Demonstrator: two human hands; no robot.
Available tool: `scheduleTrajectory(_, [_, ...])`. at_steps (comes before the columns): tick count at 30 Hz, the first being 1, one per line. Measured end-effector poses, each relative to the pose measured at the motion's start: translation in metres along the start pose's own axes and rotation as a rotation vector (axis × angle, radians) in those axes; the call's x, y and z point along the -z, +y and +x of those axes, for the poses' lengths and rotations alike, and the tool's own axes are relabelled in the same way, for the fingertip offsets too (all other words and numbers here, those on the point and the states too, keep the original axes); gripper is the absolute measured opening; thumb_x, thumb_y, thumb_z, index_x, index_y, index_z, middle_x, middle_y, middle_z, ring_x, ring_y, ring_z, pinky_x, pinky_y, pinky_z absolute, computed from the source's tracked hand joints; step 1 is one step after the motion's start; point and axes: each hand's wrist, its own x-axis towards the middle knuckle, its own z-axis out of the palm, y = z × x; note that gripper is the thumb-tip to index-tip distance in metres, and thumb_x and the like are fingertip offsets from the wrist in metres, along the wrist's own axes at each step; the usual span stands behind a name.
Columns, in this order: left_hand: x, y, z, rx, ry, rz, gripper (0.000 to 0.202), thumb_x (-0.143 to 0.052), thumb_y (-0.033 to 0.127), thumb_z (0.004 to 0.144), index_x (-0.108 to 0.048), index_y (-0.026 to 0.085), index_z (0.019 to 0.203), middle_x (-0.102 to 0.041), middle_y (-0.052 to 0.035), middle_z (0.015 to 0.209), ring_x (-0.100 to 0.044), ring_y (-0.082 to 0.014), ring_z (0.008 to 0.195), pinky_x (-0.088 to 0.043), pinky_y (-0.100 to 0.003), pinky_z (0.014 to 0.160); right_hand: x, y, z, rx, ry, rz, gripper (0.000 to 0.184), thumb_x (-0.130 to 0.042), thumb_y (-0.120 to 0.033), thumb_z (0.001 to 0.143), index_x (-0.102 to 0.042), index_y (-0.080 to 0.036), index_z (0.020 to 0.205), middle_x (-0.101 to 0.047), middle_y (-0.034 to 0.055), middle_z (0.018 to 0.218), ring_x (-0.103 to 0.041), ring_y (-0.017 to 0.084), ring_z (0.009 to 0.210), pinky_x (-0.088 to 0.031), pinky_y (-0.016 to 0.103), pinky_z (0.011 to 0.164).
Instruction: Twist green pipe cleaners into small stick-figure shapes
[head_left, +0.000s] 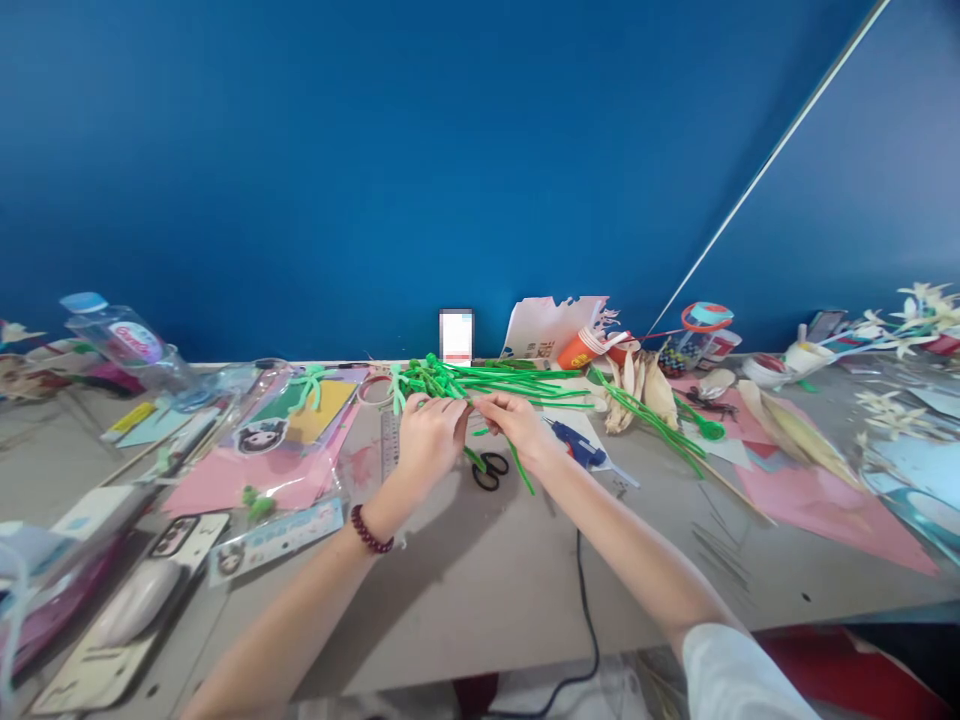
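Observation:
My left hand [433,432] and my right hand [516,420] meet over the middle of the table, fingers pinched together. Between them they hold a green pipe cleaner [520,468], whose loose end hangs below my right hand. My fingertips hide most of the gripped part. Just below lies a pair of scissors [491,472] with black handles. Behind my hands is a pile of green pipe cleaners [525,380], with fuzzy curled heads [431,375] at its left end. A blue glue gun [577,443] rests to the right of my right hand.
A phone [457,337] stands against the blue wall. Pink paper [262,470], a clear bottle [124,335] and a white mouse [141,600] are on the left. Paper cups [581,350], dried husks [656,390] and more green stems [652,415] lie right. A black cable [589,610] crosses the front edge.

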Motion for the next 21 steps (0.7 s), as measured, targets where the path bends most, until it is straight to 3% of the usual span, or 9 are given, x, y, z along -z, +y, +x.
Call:
scheduleTrajectory(3, [0.001,-0.003,0.005,0.128,-0.074,-0.197,0.027,-0.045,0.023,0.085,-0.059,0.018,0.064,-0.063,-0.0031,0.06,-0.055,-0.0157,0.058,-0.034,-0.031,0.068,0.002,-0.001,0.002,0.006,-0.068,0.008,0.026,-0.07,-0.041,0.062,-0.066,-0.017,0.071,-0.052,-0.0039,0.056,-0.038,0.007,0.05,-0.029,0.023,0.049])
scheduleTrajectory(7, [0.002,-0.01,0.012,0.37,-0.266,-0.834,0.03,-0.048,0.034,0.084,-0.057,0.017,0.061,-0.057,-0.001,0.057,-0.049,-0.0129,0.054,-0.032,-0.026,0.054,0.004,-0.005,0.001,0.047,-0.141,0.006,0.029,-0.069,-0.041,0.065,-0.069,-0.017,0.082,-0.058,-0.0012,0.064,-0.041,0.008,0.054,-0.033,0.023,0.052])
scheduleTrajectory(10, [0.003,-0.013,0.014,0.515,-0.386,-1.297,0.03,-0.057,0.04,0.078,-0.057,0.015,0.06,-0.054,-0.0008,0.056,-0.048,-0.0116,0.054,-0.033,-0.024,0.052,0.003,-0.007,0.0,0.094,-0.201,0.036,0.03,-0.068,-0.041,0.069,-0.069,-0.018,0.088,-0.06,0.0002,0.067,-0.047,0.009,0.059,-0.035,0.024,0.055])
scheduleTrajectory(13, [0.003,-0.012,0.012,0.54,-0.497,-1.627,0.029,-0.063,0.039,0.074,-0.058,0.014,0.061,-0.053,-0.0014,0.057,-0.049,-0.0119,0.059,-0.036,-0.024,0.056,0.004,-0.006,-0.002,0.147,-0.233,0.064,0.025,-0.068,-0.039,0.071,-0.068,-0.018,0.085,-0.061,0.0,0.066,-0.05,0.01,0.06,-0.037,0.024,0.056])
scheduleTrajectory(17, [-0.001,-0.005,0.008,0.497,-0.583,-1.885,0.028,-0.066,0.037,0.072,-0.059,0.013,0.059,-0.05,-0.0006,0.053,-0.047,-0.0104,0.054,-0.037,-0.024,0.055,0.005,-0.004,-0.003,0.189,-0.254,0.106,0.02,-0.068,-0.037,0.072,-0.064,-0.018,0.075,-0.061,-0.0006,0.066,-0.053,0.01,0.059,-0.039,0.025,0.058])
scheduleTrajectory(21, [-0.006,-0.004,0.008,0.567,-0.561,-1.877,0.024,-0.063,0.036,0.075,-0.063,0.013,0.067,-0.057,-0.0033,0.058,-0.053,-0.0128,0.058,-0.041,-0.026,0.06,0.007,-0.006,-0.001,0.164,-0.294,0.123,0.021,-0.064,-0.039,0.075,-0.059,-0.018,0.072,-0.059,-0.002,0.06,-0.054,0.011,0.051,-0.04,0.026,0.055])
